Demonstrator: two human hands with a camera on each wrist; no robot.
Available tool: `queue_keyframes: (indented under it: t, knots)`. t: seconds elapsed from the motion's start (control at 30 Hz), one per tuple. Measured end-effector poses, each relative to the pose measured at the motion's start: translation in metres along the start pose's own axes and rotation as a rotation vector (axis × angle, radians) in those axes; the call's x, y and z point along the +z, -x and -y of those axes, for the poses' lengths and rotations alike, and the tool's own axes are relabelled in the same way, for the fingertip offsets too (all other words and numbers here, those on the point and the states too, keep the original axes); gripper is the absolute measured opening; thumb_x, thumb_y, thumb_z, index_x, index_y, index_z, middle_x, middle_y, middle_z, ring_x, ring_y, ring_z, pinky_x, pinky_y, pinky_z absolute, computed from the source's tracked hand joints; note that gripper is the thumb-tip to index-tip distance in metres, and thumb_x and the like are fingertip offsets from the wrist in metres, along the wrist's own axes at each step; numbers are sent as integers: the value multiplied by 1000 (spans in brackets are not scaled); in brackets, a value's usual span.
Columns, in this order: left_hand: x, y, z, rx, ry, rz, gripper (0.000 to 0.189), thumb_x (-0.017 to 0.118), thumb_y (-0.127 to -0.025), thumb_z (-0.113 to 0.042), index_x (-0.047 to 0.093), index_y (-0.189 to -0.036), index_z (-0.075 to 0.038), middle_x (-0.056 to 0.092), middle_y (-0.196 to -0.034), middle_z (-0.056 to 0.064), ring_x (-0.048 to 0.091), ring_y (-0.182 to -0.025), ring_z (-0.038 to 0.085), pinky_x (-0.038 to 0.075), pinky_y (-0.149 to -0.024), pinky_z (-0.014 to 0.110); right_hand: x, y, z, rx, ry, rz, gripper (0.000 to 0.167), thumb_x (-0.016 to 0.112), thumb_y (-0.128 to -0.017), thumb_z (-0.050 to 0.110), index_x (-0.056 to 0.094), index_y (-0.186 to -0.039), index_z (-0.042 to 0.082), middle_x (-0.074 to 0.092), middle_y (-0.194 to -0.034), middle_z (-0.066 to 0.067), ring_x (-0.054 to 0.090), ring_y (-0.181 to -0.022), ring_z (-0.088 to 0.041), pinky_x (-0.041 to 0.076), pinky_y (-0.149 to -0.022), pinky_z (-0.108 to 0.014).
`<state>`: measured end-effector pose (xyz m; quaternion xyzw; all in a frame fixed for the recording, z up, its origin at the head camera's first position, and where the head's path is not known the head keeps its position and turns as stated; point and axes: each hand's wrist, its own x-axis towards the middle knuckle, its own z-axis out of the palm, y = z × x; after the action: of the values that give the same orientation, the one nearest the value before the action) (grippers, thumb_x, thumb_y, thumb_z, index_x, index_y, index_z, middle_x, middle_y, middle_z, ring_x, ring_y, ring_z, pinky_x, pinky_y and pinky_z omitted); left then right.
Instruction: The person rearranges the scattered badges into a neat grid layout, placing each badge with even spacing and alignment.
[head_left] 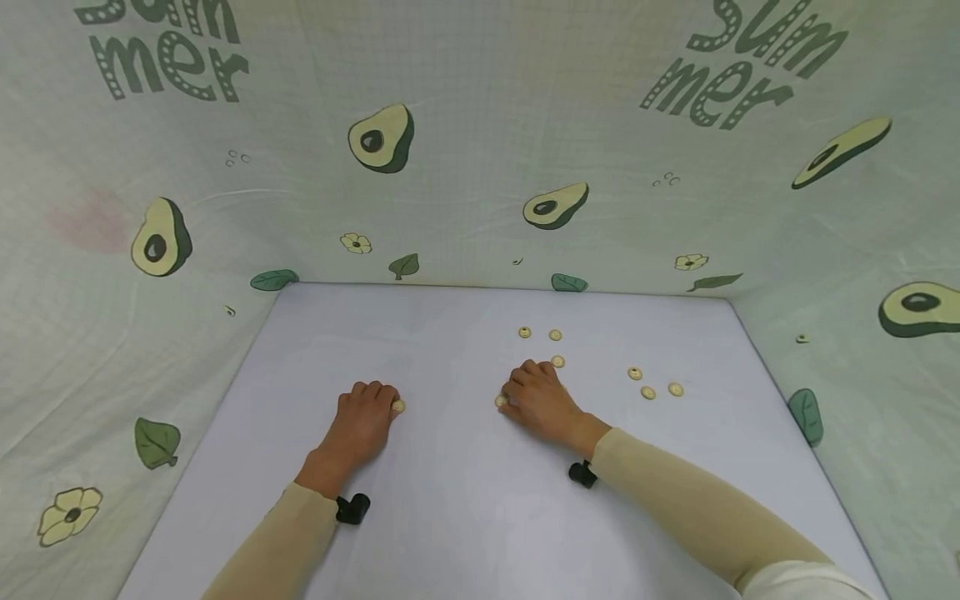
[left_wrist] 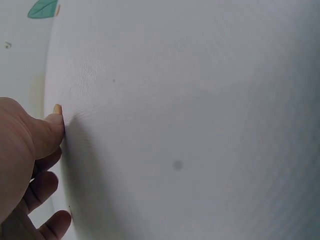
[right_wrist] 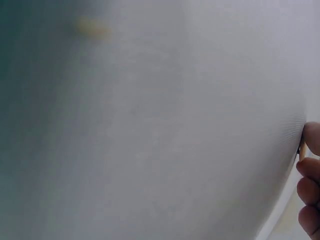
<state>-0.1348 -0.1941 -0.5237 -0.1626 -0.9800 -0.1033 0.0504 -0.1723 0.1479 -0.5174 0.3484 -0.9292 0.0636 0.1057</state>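
My left hand (head_left: 363, 421) pinches a small round wooden button (head_left: 398, 406) at the thumb side, low over the white table. In the left wrist view, only the edge of this button (left_wrist: 58, 109) shows past the thumb, and the other fingers are curled. To the right, my right hand (head_left: 543, 404) pinches another pale wooden button (head_left: 501, 401) between thumb and finger. That button (right_wrist: 302, 150) appears edge-on in the right wrist view. A third button (head_left: 558, 361) lies just beyond the right hand's fingers.
Two buttons, a left one (head_left: 524, 332) and a right one (head_left: 555, 335), lie farther back on the white table (head_left: 450, 517). Three more, including one button (head_left: 676, 389) farthest right, lie right of the right hand. A printed cloth (head_left: 465, 150) walls the table's back and sides.
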Motion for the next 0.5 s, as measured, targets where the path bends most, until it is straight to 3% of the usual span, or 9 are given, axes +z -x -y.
queue_keyframes:
  t: [0.2,0.5]
  knots:
    - [1,0,0,-8,1,6,13,70,-103,-17,65,-108,-8,64,-100,8,56,-97,32,50,-82,52,-2,0,-2,-9,-5,13,31,82,-93,39,73,-110,14,66,-110,-2,53,-107,-23,43,-98,-48]
    - [0,1,-2,-14,11,3,12,71,-102,-17,65,-108,-7,64,-101,8,57,-98,32,49,-83,52,1,-2,-2,-21,5,16,21,81,-94,33,74,-102,16,66,-104,-1,51,-100,-23,42,-95,-46]
